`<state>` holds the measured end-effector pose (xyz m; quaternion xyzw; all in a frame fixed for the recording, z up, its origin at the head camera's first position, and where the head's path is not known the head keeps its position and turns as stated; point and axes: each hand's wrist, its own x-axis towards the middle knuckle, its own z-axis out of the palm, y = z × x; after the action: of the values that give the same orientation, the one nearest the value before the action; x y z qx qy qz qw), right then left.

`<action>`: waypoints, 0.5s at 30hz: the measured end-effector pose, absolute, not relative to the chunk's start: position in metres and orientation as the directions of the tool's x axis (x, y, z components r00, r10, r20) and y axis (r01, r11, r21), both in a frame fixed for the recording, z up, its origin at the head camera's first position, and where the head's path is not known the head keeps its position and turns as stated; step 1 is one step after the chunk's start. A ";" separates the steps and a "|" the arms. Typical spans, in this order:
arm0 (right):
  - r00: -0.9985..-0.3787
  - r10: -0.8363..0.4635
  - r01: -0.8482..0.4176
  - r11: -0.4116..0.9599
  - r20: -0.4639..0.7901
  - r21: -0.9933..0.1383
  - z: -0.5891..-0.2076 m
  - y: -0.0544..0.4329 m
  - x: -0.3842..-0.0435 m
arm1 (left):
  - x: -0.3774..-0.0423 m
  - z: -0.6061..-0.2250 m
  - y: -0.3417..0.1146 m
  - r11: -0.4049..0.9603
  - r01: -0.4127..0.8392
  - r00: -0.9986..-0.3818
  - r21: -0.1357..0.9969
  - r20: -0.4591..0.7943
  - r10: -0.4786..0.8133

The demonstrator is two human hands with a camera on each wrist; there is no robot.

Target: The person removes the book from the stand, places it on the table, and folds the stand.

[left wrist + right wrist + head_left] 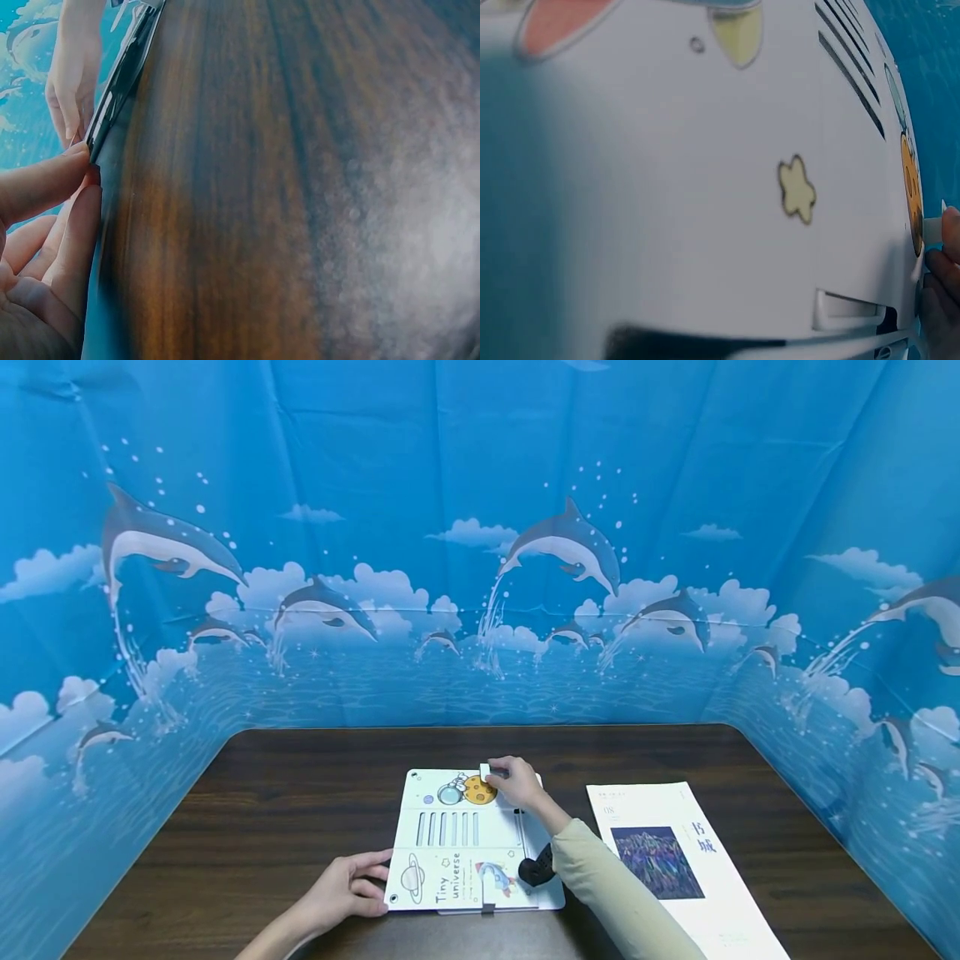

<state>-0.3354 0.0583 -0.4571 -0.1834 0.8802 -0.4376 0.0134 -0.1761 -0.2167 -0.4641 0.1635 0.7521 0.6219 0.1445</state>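
A white book stand [495, 828] with space cartoons and the words "Tiny universe" lies flat on the table in the head view. My left hand [341, 887] pinches its lower left corner; the left wrist view shows the thumb and a finger [79, 232] at the thin edge of the stand. At the far edge, beside the orange moon print, my right hand [519, 783] pinches a small white tab [484, 771] between thumb and fingers. Only the fingertips and part of the tab [932, 230] show at the right of the right wrist view.
To the right of the stand lies a white magazine [731, 893] with a dark picture on its cover. The dark wooden table [300, 793] meets a blue dolphin-print curtain [420, 685] at its far edge. My right forearm crosses over the stand's right side.
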 end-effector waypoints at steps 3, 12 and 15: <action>-0.940 -0.320 -0.289 0.569 0.116 -0.770 -0.459 0.056 -0.337 | -0.176 -0.465 -0.217 0.177 0.062 -0.908 0.982 -0.018 0.419; -0.945 -0.295 -0.301 0.618 0.140 -0.726 -0.458 0.055 -0.340 | -0.177 -0.466 -0.216 0.183 0.056 -0.912 0.981 -0.024 0.409; -0.944 -0.298 -0.305 0.618 0.143 -0.724 -0.456 0.053 -0.342 | -0.176 -0.465 -0.217 0.184 0.059 -0.913 0.981 -0.022 0.408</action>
<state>-0.3418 0.0527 -0.4555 -0.1677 0.8995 -0.4034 -0.0042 -0.1763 -0.2172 -0.4649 0.1544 0.7563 0.6199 0.1410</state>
